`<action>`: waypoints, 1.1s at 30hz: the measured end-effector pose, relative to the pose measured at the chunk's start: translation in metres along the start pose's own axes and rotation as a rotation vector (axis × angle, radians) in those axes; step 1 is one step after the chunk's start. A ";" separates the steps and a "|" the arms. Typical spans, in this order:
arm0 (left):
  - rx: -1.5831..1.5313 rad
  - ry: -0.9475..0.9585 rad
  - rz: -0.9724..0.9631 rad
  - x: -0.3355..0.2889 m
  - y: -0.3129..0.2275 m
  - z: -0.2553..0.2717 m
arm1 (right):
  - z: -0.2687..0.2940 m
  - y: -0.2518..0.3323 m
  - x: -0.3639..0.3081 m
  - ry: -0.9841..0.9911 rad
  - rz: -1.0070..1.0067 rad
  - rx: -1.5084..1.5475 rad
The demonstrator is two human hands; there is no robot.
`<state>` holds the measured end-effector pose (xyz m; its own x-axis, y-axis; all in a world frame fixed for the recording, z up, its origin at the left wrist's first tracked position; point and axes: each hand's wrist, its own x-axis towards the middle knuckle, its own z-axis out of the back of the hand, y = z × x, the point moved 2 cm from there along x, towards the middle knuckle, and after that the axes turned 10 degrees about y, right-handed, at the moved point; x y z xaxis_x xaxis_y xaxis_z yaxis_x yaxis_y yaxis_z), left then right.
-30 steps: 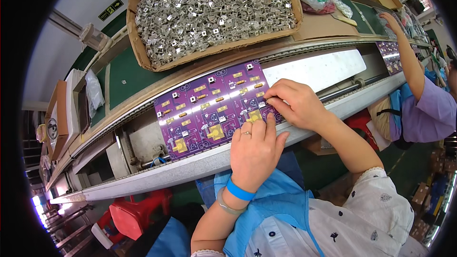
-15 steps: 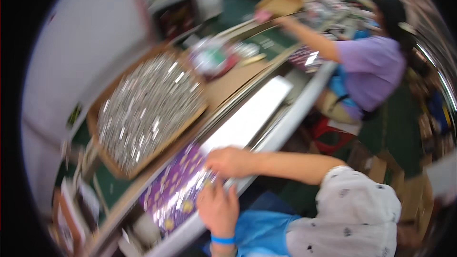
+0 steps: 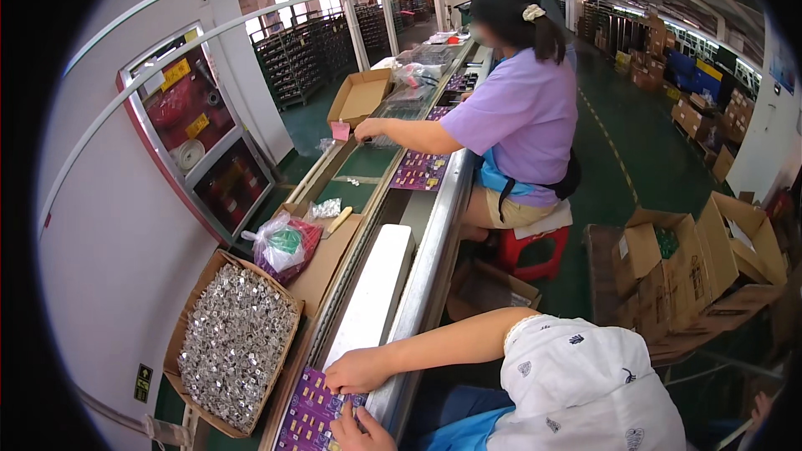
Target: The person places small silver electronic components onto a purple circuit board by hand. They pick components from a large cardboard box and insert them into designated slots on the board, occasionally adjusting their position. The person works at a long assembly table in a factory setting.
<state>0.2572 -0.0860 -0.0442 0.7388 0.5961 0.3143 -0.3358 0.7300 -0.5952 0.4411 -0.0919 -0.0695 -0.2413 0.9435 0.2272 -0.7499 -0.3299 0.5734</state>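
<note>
A purple circuit board dotted with small tan parts lies on the conveyor line at the lower middle. My right hand is over the board's far right corner, fingers bent down and pressed together; whatever is in them is hidden. Just nearer, my left hand is partly cut off by the lower edge, its fingers apart at the board's right side. Beyond the board, a long white panel lies along the line. Left of the board stands a cardboard box heaped with small silvery metal parts.
Farther along, a co-worker in a purple shirt sits on a red stool, reaching across the line past another purple board. A plastic bag lies beyond the parts box. Open cardboard cartons stand at right.
My view has swung up and to the left, and the blur is gone. Both hands remain at the purple board. The co-worker's arm still reaches across the line.
</note>
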 end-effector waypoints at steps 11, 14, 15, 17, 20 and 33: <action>-1.416 -0.109 0.496 -0.001 0.004 0.028 | 0.013 0.010 -0.008 -0.094 -0.092 0.005; -1.727 -0.033 0.455 -0.004 0.024 0.028 | 0.011 0.036 -0.005 -0.308 0.079 0.052; -1.741 -0.058 0.499 -0.003 0.017 0.030 | 0.008 0.052 -0.006 -0.284 0.071 0.065; -1.954 0.063 0.344 -0.011 0.040 0.029 | 0.002 0.079 -0.001 -0.210 0.182 0.012; -1.882 0.080 0.405 -0.009 0.025 0.036 | -0.011 0.092 -0.004 -0.147 0.169 -0.048; -1.691 0.145 0.523 -0.002 0.010 0.046 | -0.006 0.099 -0.003 -0.208 0.089 -0.017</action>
<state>0.2258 -0.0649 -0.0168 0.8341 0.5321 -0.1453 0.3117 -0.6721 -0.6717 0.3643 -0.1275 -0.0181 -0.1761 0.8833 0.4345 -0.7420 -0.4092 0.5310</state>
